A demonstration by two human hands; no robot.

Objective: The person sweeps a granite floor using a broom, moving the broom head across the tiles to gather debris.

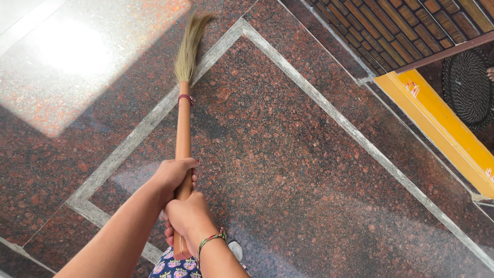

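Both my hands grip the orange handle of a grass broom [182, 128]. My left hand [174, 174] is wrapped around the handle higher up, and my right hand [188, 216], with a coloured thread bracelet at the wrist, holds it just below, near the handle's end. The broom points away from me. Its pale straw bristles [189, 46] touch the polished red-brown granite floor [288, 170] near a grey inlaid strip [309, 87].
A bright glare patch lies on the floor at the upper left. At the right run a yellow threshold [437, 123], a dark round woven mat [468, 87] and a brown lattice door [406, 25]. Patterned cloth shows at the bottom edge.
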